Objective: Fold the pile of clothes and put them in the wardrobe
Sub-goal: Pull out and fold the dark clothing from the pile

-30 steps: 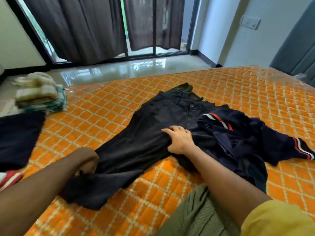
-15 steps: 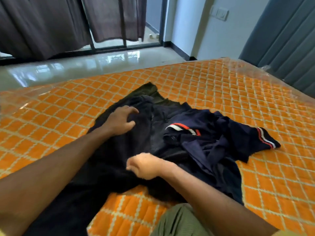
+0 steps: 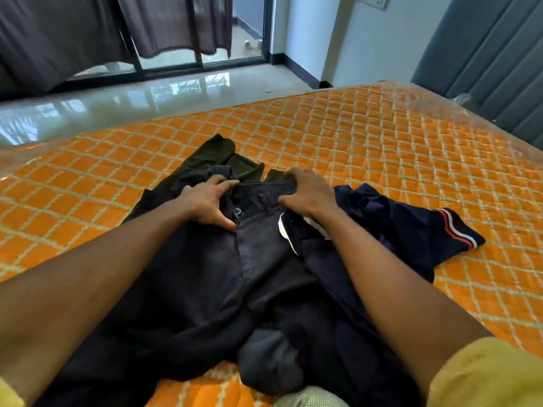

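**Both hands on the waistband of the dark trousers**

The bed (image 3: 382, 148) fills most of the view. Its mattress is orange, quilted with a pale diamond pattern, and a clear plastic film shines on it near the far edge. Beyond that edge there is a glossy pale floor (image 3: 152, 98), a glass sliding door (image 3: 235, 27) with dark curtains (image 3: 58, 33), and a grey-blue grooved panel (image 3: 493, 60) at the far right corner.

The trousers (image 3: 264, 254) lie in the middle of the bed. Their waistband points to the far edge and the legs run toward the near edge. The left hand (image 3: 210, 202) lies rather flat on the left part of the waistband, with the fingers spread wide and the thumb beside the button (image 3: 237, 211). The right hand (image 3: 308, 195) has its fingers curled over the top of the waistband and grips it, with the thumb on the front.

The trousers are of black, faded, stiff cloth with belt loops. A navy shirt (image 3: 396, 224), soft and crumpled, lies against their right side; its cuff has red and white stripes. A dark olive garment (image 3: 217, 154) shows from under the waistband. Both forearms are bare, and a yellow sleeve (image 3: 484, 374) shows on the right arm.
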